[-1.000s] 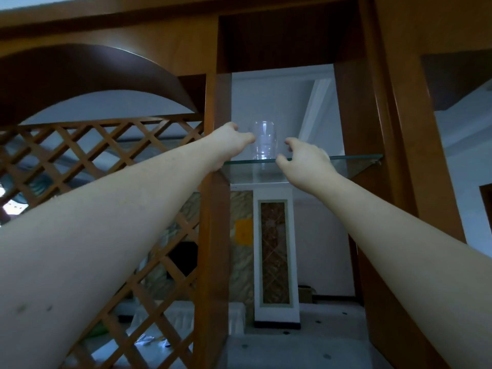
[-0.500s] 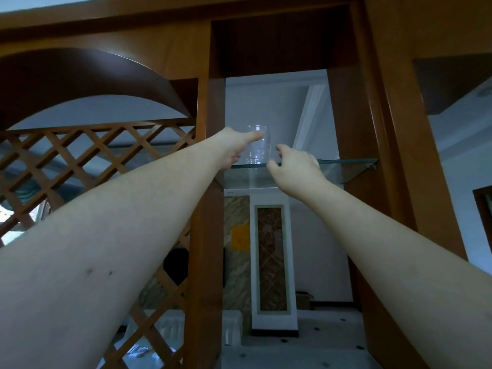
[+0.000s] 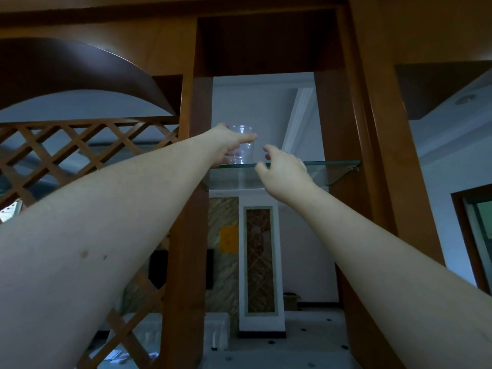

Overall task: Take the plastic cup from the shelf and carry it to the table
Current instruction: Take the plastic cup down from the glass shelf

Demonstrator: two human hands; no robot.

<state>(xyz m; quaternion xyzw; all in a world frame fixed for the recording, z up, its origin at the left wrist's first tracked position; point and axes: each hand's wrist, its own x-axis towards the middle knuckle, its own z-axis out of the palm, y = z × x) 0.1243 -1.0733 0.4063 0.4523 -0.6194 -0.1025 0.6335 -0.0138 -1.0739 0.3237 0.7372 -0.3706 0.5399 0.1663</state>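
Head camera view, nearest first: two bare forearms rise from the lower corners toward a glass shelf (image 3: 319, 171) set between the wooden posts of a room divider. On the right, the right hand (image 3: 283, 173) hangs just in front of the shelf's near edge, fingers loosely curled and spread, holding nothing and apart from the cup. A little farther, on the left, the left hand (image 3: 229, 147) is at the clear plastic cup (image 3: 243, 145), its thumb laid across the front of the cup wall; the other fingers are hidden behind the cup and palm, so whether the grasp has fully closed cannot be told. The cup stands upright with its base apparently on the glass, toward the left end of the shelf.

Judged from this, the reach is done and the grasp is only forming. Lifting the cup off the shelf, carrying it and setting it on the table all remain; no table is in view.
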